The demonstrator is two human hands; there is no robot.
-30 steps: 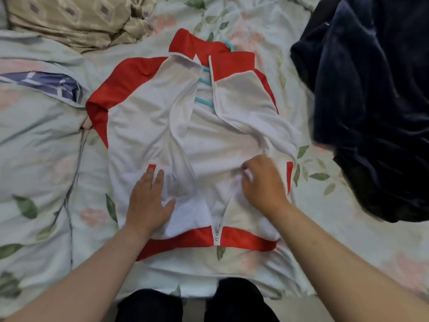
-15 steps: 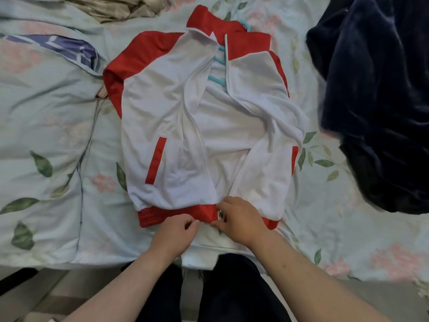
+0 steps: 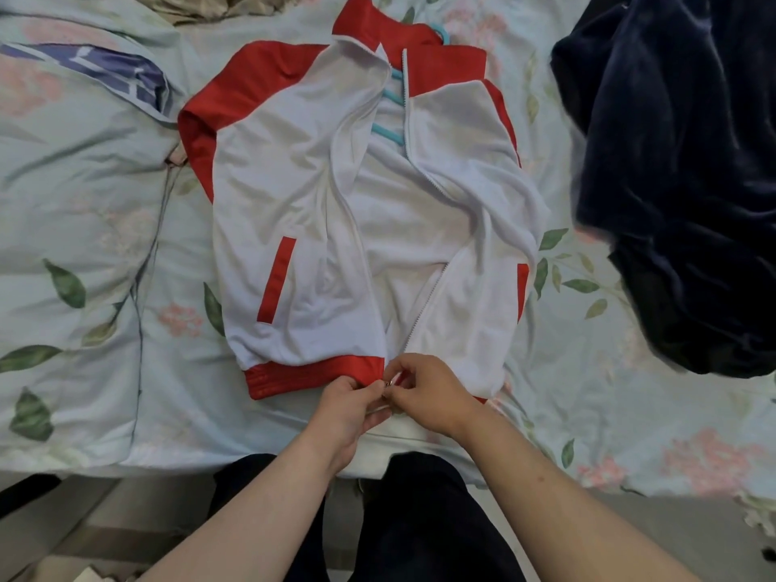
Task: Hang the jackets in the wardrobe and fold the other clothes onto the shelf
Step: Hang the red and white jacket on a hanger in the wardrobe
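Note:
A white jacket [image 3: 294,212] with red shoulders, collar and hem lies front-up on the bed, its zip open. A teal hanger [image 3: 388,98] shows inside the neck opening. At the bottom of the zip my left hand [image 3: 350,413] pinches the red hem end of the left front panel. My right hand [image 3: 428,392] pinches the zip's metal slider on the right panel, right against the left fingers. A dark navy velvety garment [image 3: 680,170] is heaped at the right.
The bed carries a pale blue floral sheet [image 3: 84,245]. A blue patterned cloth [image 3: 105,73] lies at the upper left, a beige one [image 3: 197,6] at the top edge. My dark trousers [image 3: 420,518] stand against the bed's near edge.
Both hands came down from the jacket's middle to the hem. They now meet at the bottom of the zip and pinch its two ends. The view has tilted downward.

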